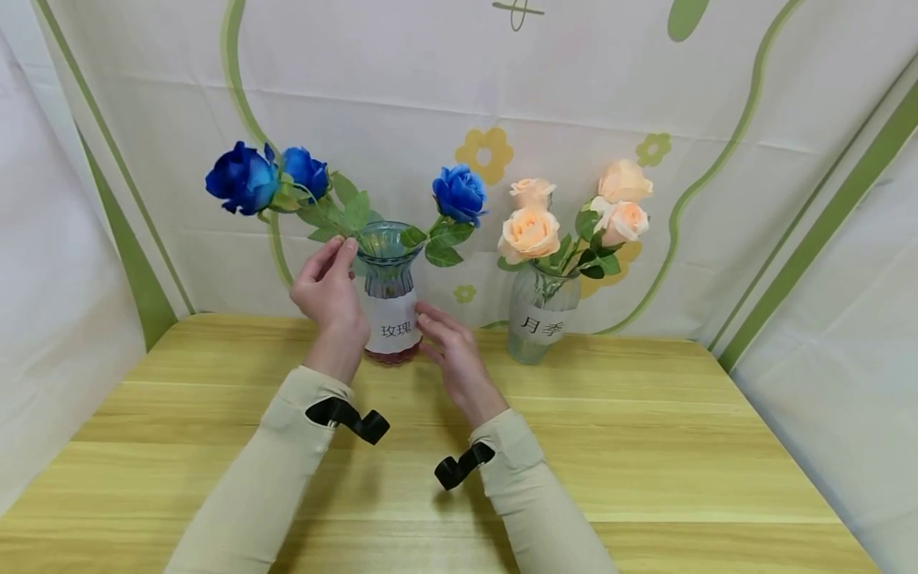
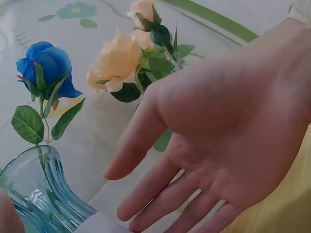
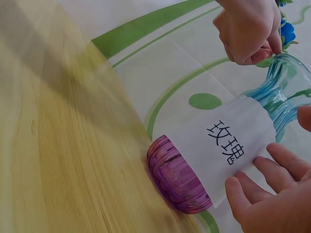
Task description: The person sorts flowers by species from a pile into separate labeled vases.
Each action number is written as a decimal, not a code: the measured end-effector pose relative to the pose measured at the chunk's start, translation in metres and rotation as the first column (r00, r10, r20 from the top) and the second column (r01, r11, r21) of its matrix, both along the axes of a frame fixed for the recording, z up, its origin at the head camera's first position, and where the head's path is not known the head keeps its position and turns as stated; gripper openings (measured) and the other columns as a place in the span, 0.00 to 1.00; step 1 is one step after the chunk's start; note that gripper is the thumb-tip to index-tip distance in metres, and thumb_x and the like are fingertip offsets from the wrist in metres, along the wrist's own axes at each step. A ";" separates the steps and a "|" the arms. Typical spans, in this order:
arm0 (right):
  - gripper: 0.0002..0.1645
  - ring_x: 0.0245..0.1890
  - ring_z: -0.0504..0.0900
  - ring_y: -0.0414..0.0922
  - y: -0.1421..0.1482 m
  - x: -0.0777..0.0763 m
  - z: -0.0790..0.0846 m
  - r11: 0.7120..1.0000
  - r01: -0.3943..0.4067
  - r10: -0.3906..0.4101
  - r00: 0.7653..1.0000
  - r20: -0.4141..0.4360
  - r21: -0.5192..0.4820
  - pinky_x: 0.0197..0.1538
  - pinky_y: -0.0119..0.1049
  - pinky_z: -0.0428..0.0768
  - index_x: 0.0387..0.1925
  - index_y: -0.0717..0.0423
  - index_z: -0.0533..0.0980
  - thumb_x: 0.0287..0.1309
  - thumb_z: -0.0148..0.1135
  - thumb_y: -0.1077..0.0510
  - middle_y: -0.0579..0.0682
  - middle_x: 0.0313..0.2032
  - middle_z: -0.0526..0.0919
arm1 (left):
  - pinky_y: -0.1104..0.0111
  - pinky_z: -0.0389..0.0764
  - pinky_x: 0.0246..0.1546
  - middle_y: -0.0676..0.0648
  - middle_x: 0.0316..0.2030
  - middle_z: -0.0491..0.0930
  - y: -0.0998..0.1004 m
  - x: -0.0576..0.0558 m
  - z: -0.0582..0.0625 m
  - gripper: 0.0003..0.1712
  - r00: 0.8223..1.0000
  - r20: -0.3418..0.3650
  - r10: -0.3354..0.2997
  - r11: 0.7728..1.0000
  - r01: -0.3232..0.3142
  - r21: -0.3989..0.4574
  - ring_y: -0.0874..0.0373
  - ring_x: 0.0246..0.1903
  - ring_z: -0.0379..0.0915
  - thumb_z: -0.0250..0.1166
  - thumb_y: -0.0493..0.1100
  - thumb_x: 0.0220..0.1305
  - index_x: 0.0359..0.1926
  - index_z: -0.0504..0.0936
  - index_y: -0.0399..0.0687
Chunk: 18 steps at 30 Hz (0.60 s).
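A glass vase [image 1: 390,275], blue at the neck and purple at the base, carries a white paper label [image 3: 228,141] with Chinese characters. Two blue roses [image 1: 244,179] lean out to its left and one blue rose [image 1: 459,194] stands to its right. At the left of the rim, my left hand [image 1: 332,299] pinches at the stem and leaves of the left-leaning roses; the exact grip is partly hidden. My right hand [image 1: 457,359] is beside the vase's right side, fingers straight, with fingertips at the label's edge. Its palm [image 2: 228,131] faces the vase in the left wrist view.
To the right stands a second clear glass vase [image 1: 527,319], also labelled, holding several peach roses [image 1: 529,233]. Both vases are near the back edge of the wooden table [image 1: 610,462]. A patterned white curtain [image 1: 358,48] hangs close behind them.
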State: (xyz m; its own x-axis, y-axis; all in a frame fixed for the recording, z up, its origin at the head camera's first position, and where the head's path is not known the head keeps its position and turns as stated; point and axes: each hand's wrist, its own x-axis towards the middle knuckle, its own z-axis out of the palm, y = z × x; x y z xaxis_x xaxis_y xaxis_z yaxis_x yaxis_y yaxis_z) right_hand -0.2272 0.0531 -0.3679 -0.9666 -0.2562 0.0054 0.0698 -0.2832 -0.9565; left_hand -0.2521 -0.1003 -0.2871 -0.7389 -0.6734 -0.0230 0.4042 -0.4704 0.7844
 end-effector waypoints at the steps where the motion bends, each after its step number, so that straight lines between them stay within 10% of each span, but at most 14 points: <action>1: 0.32 0.81 0.64 0.53 0.000 0.000 0.000 1.000 0.000 0.000 1.000 0.001 0.000 0.84 0.56 0.59 0.76 0.57 0.69 0.77 0.56 0.51 0.51 0.80 0.66 | 0.63 0.81 0.51 0.53 0.40 0.89 0.001 0.001 -0.001 0.08 1.000 -0.005 0.000 1.000 0.000 0.005 0.60 0.41 0.82 0.79 0.37 0.61 0.42 0.93 0.45; 18: 0.32 0.82 0.63 0.54 0.001 0.000 0.000 1.000 -0.003 0.003 1.000 0.006 -0.005 0.85 0.58 0.57 0.77 0.57 0.69 0.78 0.55 0.51 0.50 0.80 0.67 | 0.69 0.79 0.40 0.52 0.34 0.86 0.002 -0.001 0.005 0.03 1.000 -0.025 -0.012 1.000 0.013 0.013 0.59 0.33 0.74 0.78 0.39 0.63 0.37 0.92 0.47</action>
State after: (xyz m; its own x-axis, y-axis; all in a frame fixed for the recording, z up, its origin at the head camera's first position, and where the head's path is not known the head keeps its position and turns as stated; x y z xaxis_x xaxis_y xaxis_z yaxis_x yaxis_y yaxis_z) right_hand -0.2276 0.0538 -0.3682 -0.9658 -0.2594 0.0013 0.0760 -0.2875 -0.9548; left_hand -0.2526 -0.0986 -0.2818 -0.7478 -0.6638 -0.0131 0.4179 -0.4858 0.7677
